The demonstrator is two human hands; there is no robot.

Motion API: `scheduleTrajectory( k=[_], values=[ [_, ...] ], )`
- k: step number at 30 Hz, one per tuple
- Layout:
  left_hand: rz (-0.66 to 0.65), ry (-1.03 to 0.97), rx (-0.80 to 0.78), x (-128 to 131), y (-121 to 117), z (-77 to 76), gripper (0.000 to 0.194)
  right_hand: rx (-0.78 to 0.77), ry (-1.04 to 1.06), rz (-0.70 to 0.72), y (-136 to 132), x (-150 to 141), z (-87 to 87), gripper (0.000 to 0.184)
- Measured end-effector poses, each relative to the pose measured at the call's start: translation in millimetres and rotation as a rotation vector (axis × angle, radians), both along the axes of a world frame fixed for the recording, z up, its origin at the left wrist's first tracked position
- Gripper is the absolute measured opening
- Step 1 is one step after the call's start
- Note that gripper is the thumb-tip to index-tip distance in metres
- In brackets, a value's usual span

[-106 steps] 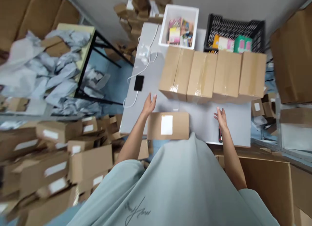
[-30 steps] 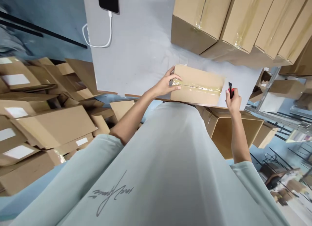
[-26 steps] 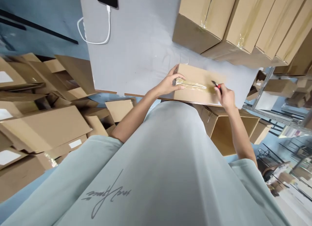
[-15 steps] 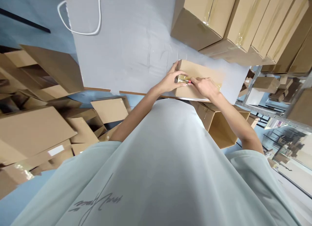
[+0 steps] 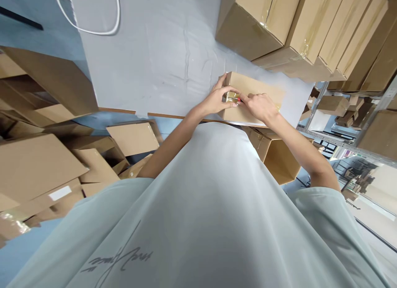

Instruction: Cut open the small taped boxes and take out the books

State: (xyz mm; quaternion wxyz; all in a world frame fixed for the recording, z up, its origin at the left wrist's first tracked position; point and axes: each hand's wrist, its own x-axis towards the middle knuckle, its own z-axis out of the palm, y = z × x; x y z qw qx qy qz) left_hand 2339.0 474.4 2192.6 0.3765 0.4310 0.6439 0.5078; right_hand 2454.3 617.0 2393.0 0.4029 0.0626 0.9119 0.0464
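A small cardboard box (image 5: pixel 259 84) with clear tape along its top lies near the front edge of the grey table. My left hand (image 5: pixel 215 98) is around its left end, thumb and forefinger on top beside the tape and the other fingers at the end face. My right hand (image 5: pixel 260 107) is closed over the top of the box, its fingertips between the left thumb and forefinger. From them shows the tip of a small red tool (image 5: pixel 239 99) that looks like a box cutter, touching or just above the tape. Most of it is hidden by the fingers.
Several taped cartons (image 5: pixel 288 31) stand in a row at the table's back right. A white cable (image 5: pixel 102 32) curls at the far left. Open boxes (image 5: pixel 40 164) are heaped left of me. An open carton (image 5: pixel 283 162) sits below the table, by metal shelving (image 5: pixel 347 141).
The view has shifted slightly. My right hand has moved a little toward the left end of the box, and less of the red tool shows. My left hand keeps its place on the box.
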Motion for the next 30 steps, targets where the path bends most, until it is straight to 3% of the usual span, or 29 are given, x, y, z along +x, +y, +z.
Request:
scheduleTrajectory(
  k=[5, 11, 17, 24, 30],
  values=[
    [0.02, 0.001, 0.01, 3, 3, -4.6, 0.056, 0.015, -0.033, 0.029, -9, -11, 9.9, 0.058],
    [-0.012, -0.019, 0.01, -2, 3, -5.7, 0.063, 0.031, -0.037, 0.012, -30, -26, 23.2, 0.056],
    [-0.01, -0.019, 0.013, -2, 1, -3.4, 0.064, 0.038, 0.006, 0.025, -34, -27, 19.5, 0.053],
    [-0.034, -0.029, -0.03, -10, -6, 10.5, 0.073, 0.111, 0.012, 0.01, 9, 15, 3.4, 0.047],
    [0.027, -0.028, -0.077, -7, -7, 19.1, 0.069, 0.19, -0.097, -0.102, 66, 83, 11.6, 0.046]
  ],
)
